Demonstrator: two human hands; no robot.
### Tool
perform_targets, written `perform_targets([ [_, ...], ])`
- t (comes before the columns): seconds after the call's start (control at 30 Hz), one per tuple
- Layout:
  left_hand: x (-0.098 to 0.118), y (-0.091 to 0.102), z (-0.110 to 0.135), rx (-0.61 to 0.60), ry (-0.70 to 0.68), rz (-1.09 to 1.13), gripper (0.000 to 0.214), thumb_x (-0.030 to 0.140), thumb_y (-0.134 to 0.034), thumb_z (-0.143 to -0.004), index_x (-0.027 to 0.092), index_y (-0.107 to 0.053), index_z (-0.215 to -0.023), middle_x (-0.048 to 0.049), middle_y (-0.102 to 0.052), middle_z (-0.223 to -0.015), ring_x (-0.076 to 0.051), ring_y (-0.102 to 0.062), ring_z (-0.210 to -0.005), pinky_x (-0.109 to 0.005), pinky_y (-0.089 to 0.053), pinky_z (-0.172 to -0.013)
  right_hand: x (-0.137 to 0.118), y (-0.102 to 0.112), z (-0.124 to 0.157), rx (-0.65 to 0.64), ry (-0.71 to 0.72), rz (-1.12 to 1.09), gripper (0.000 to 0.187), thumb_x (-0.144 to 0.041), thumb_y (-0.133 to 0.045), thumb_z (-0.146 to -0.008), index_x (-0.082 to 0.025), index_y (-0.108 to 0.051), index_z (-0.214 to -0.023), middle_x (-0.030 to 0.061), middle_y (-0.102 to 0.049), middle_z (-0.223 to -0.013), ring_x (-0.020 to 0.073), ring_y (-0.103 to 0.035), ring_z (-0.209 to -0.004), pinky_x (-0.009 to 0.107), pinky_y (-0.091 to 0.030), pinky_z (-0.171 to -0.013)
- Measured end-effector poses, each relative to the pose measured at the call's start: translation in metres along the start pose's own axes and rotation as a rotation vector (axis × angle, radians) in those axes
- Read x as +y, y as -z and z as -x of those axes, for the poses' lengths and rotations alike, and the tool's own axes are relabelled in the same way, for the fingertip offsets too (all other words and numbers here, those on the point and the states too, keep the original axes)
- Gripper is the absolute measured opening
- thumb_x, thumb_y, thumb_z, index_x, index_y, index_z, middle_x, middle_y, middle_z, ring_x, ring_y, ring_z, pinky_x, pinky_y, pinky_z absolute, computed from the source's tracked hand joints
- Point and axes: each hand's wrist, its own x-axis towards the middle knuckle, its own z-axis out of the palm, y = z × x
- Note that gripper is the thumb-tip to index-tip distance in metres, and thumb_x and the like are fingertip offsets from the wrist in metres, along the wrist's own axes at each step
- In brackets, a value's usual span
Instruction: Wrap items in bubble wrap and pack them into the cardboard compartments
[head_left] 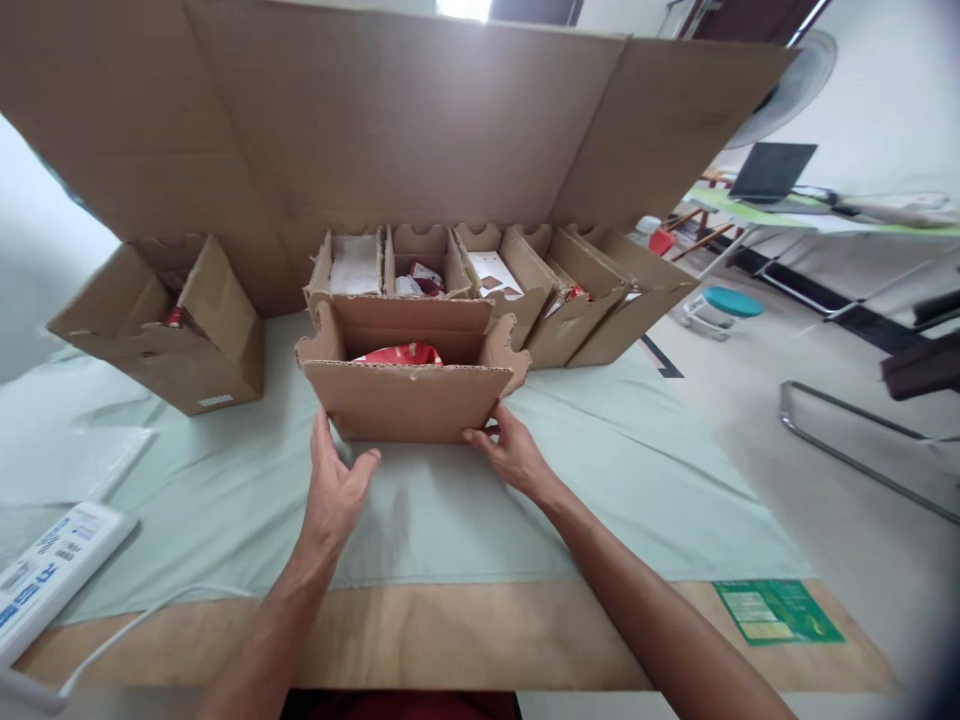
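Observation:
A small open cardboard box [409,400] stands on the pale green cloth [420,510] in front of me, with a red packet [401,354] inside it. My left hand [335,490] rests at the box's lower left corner, fingers stretched out and touching its side. My right hand [508,450] touches the lower right corner, fingers partly curled against the cardboard. Neither hand lifts the box.
Behind it a row of similar open boxes [495,285] holds white and red packets. Another box [165,325] lies at the left. A big cardboard sheet [390,130] stands at the back. A white power strip [52,575] sits near left; a green card [776,610] lies right.

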Motion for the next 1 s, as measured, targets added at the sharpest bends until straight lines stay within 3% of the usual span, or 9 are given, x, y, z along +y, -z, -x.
perform_targets([
  [0.1, -0.019, 0.014, 0.009, 0.009, 0.032, -0.094, 0.094, 0.040, -0.063, -0.086, 0.013, -0.017, -0.163, -0.0225, -0.019, -0.171, -0.035, -0.018, -0.160, -0.056, -0.021, -0.129, 0.004, 0.006, 0.020, -0.009, 0.048, 0.308, 0.025, -0.027, -0.063, -0.085, -0.021, -0.073, -0.106, 0.0163, -0.074, -0.121, 0.0318, -0.071, -0.107, 0.048, -0.059, -0.092],
  [0.17, -0.031, 0.025, 0.027, -0.060, -0.062, -0.237, 0.085, 0.038, -0.063, -0.086, 0.011, -0.029, -0.159, -0.0240, -0.031, -0.167, -0.037, -0.028, -0.157, -0.058, -0.026, -0.127, 0.001, 0.010, 0.036, -0.032, 0.088, 0.464, 0.019, -0.030, -0.062, -0.088, -0.022, -0.077, -0.097, 0.0162, -0.077, -0.114, 0.0350, -0.072, -0.104, 0.052, -0.058, -0.092],
  [0.3, -0.044, 0.036, 0.064, -0.240, -0.283, -0.620, 0.061, 0.030, -0.062, -0.086, 0.014, -0.054, -0.144, -0.0219, -0.043, -0.161, -0.039, -0.034, -0.153, -0.063, -0.026, -0.126, -0.037, -0.008, 0.044, -0.220, 0.207, 0.369, 0.026, -0.031, -0.053, -0.098, -0.023, -0.077, -0.106, 0.0078, -0.081, -0.101, 0.0258, -0.076, -0.088, 0.040, -0.061, -0.080],
  [0.4, -0.045, 0.035, 0.075, -0.278, -0.364, -0.712, 0.062, 0.030, -0.062, -0.088, 0.014, -0.052, -0.147, -0.0211, -0.039, -0.164, -0.040, -0.029, -0.155, -0.065, -0.023, -0.126, -0.089, -0.057, 0.025, -0.374, 0.385, 0.206, 0.025, -0.025, -0.053, -0.100, -0.023, -0.076, -0.108, 0.0046, -0.080, -0.102, 0.0202, -0.076, -0.091, 0.031, -0.059, -0.083],
  [0.53, -0.045, 0.036, 0.072, -0.270, -0.364, -0.544, 0.065, 0.030, -0.064, -0.085, 0.016, -0.053, -0.147, -0.0183, -0.050, -0.156, -0.040, -0.038, -0.149, -0.064, -0.032, -0.123, -0.161, -0.155, -0.025, -0.529, 0.586, 0.136, 0.021, -0.018, -0.056, -0.100, -0.021, -0.077, -0.107, 0.0043, -0.080, -0.105, 0.0193, -0.074, -0.096, 0.029, -0.056, -0.087],
  [0.7, -0.054, 0.035, 0.067, -0.234, -0.372, -0.408, 0.067, 0.026, -0.066, -0.081, 0.014, -0.054, -0.146, -0.0197, -0.051, -0.154, -0.042, -0.040, -0.147, -0.067, -0.031, -0.123, -0.221, -0.287, -0.089, -0.629, 0.782, 0.400, 0.036, -0.006, -0.055, -0.096, -0.022, -0.070, -0.125, 0.0084, -0.074, -0.126, 0.0242, -0.067, -0.113, 0.034, -0.052, -0.090],
  [0.8, -0.060, 0.030, 0.066, -0.181, -0.438, -0.313, 0.072, 0.026, -0.065, -0.082, 0.022, -0.049, -0.152, -0.0136, -0.054, -0.154, -0.041, -0.041, -0.147, -0.065, -0.032, -0.124, -0.242, -0.349, -0.112, -0.633, 0.923, 0.502, 0.043, -0.003, -0.056, -0.093, -0.023, -0.068, -0.129, 0.0107, -0.065, -0.140, 0.0263, -0.059, -0.124, 0.038, -0.049, -0.095],
  [0.9, -0.060, 0.029, 0.063, -0.156, -0.469, -0.262, 0.079, 0.023, -0.062, -0.083, 0.027, -0.040, -0.158, -0.0099, -0.056, -0.153, -0.038, -0.044, -0.146, -0.063, -0.033, -0.125, -0.251, -0.378, -0.121, -0.618, 0.913, 0.506, 0.025, -0.009, -0.056, -0.097, -0.019, -0.075, -0.110, 0.0124, -0.067, -0.137, 0.0280, -0.058, -0.126, 0.042, -0.044, -0.099],
  [1.0, -0.056, 0.035, 0.062, -0.183, -0.437, -0.257, 0.078, 0.021, -0.063, -0.081, 0.021, -0.044, -0.156, -0.0135, -0.050, -0.158, -0.040, -0.039, -0.149, -0.064, -0.031, -0.125, -0.246, -0.362, -0.113, -0.543, 0.800, 0.396, 0.025, -0.015, -0.052, -0.101, -0.019, -0.074, -0.113, 0.0115, -0.071, -0.133, 0.0265, -0.061, -0.122, 0.042, -0.043, -0.100],
])
